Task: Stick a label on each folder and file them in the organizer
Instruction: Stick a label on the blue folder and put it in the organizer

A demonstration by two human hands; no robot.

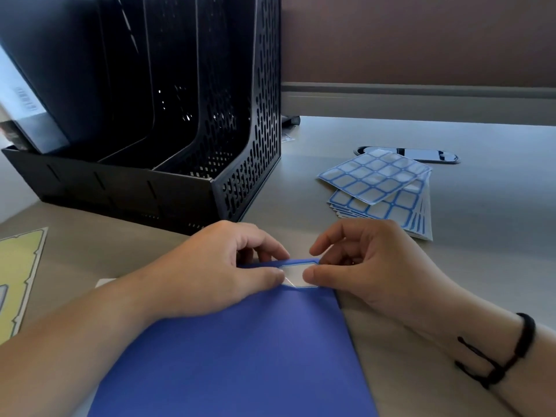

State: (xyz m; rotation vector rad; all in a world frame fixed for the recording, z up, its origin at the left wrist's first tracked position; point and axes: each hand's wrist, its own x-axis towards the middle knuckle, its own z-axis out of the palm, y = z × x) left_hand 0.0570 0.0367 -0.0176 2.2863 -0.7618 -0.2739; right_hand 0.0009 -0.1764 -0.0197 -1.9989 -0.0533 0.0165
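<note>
Sticking a label (299, 275) onto the top right corner of the blue folder (240, 350), flat on the desk.

Head view: pinching both label ends, left hand (216, 272) and right hand (361, 266), thumbs pressing down. Probably feeling thin, floppy, tacky, so handling by edges. Waiting behind: organizer (168, 115); to the right, label sheets (382, 191).

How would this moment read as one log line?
step: labelling | left hand, right hand: pinch label on blue folder | organizer: one folder filed

Folder (240, 356) before organizer (168, 115) (label sheets (382, 188) right).
</note>
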